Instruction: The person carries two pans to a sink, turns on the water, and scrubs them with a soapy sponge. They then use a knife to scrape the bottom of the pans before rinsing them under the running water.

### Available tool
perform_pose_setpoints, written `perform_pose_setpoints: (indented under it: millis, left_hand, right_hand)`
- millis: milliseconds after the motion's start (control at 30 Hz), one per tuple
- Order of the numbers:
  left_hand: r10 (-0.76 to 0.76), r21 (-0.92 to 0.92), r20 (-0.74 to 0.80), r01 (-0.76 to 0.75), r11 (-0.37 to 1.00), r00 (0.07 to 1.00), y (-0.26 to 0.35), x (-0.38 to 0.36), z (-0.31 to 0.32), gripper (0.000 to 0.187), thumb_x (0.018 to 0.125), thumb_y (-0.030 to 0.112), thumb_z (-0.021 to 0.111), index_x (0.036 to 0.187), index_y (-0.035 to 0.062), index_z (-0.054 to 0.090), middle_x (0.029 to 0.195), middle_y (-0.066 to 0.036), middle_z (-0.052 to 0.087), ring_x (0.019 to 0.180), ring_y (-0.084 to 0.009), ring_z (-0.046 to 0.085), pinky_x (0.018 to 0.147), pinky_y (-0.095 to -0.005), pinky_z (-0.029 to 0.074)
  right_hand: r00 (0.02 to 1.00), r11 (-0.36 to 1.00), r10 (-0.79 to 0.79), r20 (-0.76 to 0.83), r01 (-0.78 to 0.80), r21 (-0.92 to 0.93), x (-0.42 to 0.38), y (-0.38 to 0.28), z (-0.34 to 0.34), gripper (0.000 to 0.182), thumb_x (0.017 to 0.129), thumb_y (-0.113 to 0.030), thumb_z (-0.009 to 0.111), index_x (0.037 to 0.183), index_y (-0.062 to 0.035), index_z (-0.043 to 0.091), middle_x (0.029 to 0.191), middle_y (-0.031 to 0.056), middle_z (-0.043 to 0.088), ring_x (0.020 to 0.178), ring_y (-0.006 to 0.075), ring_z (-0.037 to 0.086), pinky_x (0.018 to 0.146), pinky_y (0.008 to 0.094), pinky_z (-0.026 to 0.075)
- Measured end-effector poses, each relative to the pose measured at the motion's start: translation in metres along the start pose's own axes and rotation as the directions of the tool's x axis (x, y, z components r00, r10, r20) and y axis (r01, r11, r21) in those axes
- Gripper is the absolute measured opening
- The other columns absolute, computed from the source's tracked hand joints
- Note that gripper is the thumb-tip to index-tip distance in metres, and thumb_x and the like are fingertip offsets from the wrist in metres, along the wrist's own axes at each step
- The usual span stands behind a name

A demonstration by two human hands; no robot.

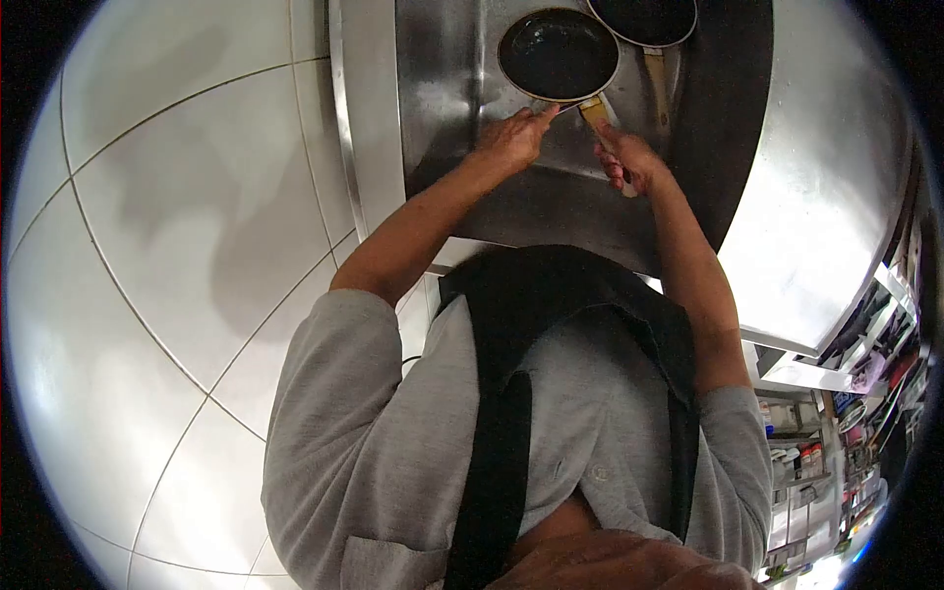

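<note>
A round dark frying pan (559,54) with a wet-looking inside is held over the steel sink (442,108). My right hand (629,160) is wrapped round its yellowish handle (594,110). At the pan's near rim is my left hand (516,141), its fingers drawn together and pointing at the edge; whether something small is in them I cannot make out. A second dark pan (649,12) with a wooden handle (658,88) lies in the sink behind and to the right, partly cut off by the frame's top edge.
A steel counter (826,177) borders the sink on the right. White tiled wall (177,226) stands close on the left. Shelves (801,452) with several assorted items are at the lower right. The sink's near edge lies close to my apron (570,280).
</note>
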State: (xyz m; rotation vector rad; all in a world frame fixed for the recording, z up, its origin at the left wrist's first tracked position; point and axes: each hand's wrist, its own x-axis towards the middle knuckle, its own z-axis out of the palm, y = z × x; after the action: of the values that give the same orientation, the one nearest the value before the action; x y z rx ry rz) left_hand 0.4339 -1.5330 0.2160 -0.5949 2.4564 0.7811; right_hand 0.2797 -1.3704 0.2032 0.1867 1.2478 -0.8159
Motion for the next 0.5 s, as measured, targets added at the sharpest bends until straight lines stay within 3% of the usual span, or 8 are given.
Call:
perform_pose_setpoints:
  millis: [100, 200, 300, 400, 500]
  left_hand:
    - [0.015, -0.037, 0.067, -0.013, 0.999, 0.998, 0.016, -0.013, -0.002, 0.046, 0.096, 0.015, 0.040, 0.141, 0.0142, 0.036, 0.118, -0.018, 0.056, 0.105, -0.0337, 0.058, 0.088, -0.0446, 0.049]
    - [0.099, -0.018, -0.073, -0.101, 0.995, 0.992, -0.009, -0.001, 0.006, 0.046, 0.094, 0.012, 0.041, 0.140, 0.0128, 0.037, 0.118, -0.019, 0.056, 0.106, -0.0333, 0.058, 0.088, -0.0442, 0.049]
    - [0.089, 0.013, -0.086, -0.089, 0.996, 0.992, 0.000, -0.010, 0.020, 0.046, 0.094, 0.015, 0.040, 0.140, 0.0179, 0.037, 0.108, -0.022, 0.059, 0.090, -0.0383, 0.062, 0.078, -0.0486, 0.050]
    - [0.072, -0.006, -0.059, -0.072, 0.997, 0.996, -0.010, -0.002, 0.004, 0.048, 0.094, 0.013, 0.040, 0.141, 0.0180, 0.035, 0.106, -0.022, 0.058, 0.088, -0.0384, 0.062, 0.077, -0.0489, 0.051]
    - [0.082, 0.096, -0.060, -0.076, 0.992, 0.995, 0.007, -0.014, 0.008, 0.050, 0.091, 0.008, 0.042, 0.140, 0.0121, 0.037, 0.119, -0.020, 0.055, 0.101, -0.0343, 0.061, 0.085, -0.0434, 0.051]
  right_hand:
    - [0.999, 1.000, -0.022, -0.027, 0.021, -0.010, -0.003, -0.005, 0.003, 0.048, 0.092, -0.055, 0.047, 0.081, -0.0082, 0.050, 0.048, -0.0081, 0.037, 0.036, 0.0053, 0.034, 0.034, 0.0249, 0.029]
    - [1.000, 0.999, 0.022, -0.014, -0.022, 0.035, -0.003, -0.004, 0.001, 0.047, 0.093, -0.053, 0.046, 0.082, -0.0073, 0.050, 0.048, -0.0078, 0.038, 0.035, 0.0056, 0.034, 0.033, 0.0246, 0.030]
    - [1.000, 0.999, -0.004, 0.005, 0.004, 0.050, 0.004, -0.003, 0.000, 0.047, 0.093, -0.053, 0.047, 0.083, -0.0066, 0.049, 0.048, -0.0076, 0.039, 0.034, 0.0056, 0.033, 0.032, 0.0243, 0.029]
    - [1.000, 0.998, 0.014, 0.021, -0.015, 0.056, 0.004, 0.003, -0.004, 0.048, 0.092, -0.053, 0.048, 0.084, -0.0060, 0.049, 0.048, -0.0077, 0.039, 0.034, 0.0054, 0.032, 0.032, 0.0241, 0.028]
    - [1.000, 0.998, 0.019, 0.011, -0.019, 0.063, -0.001, -0.006, 0.003, 0.048, 0.092, -0.054, 0.048, 0.085, -0.0059, 0.049, 0.048, -0.0078, 0.039, 0.034, 0.0051, 0.032, 0.032, 0.0237, 0.027]
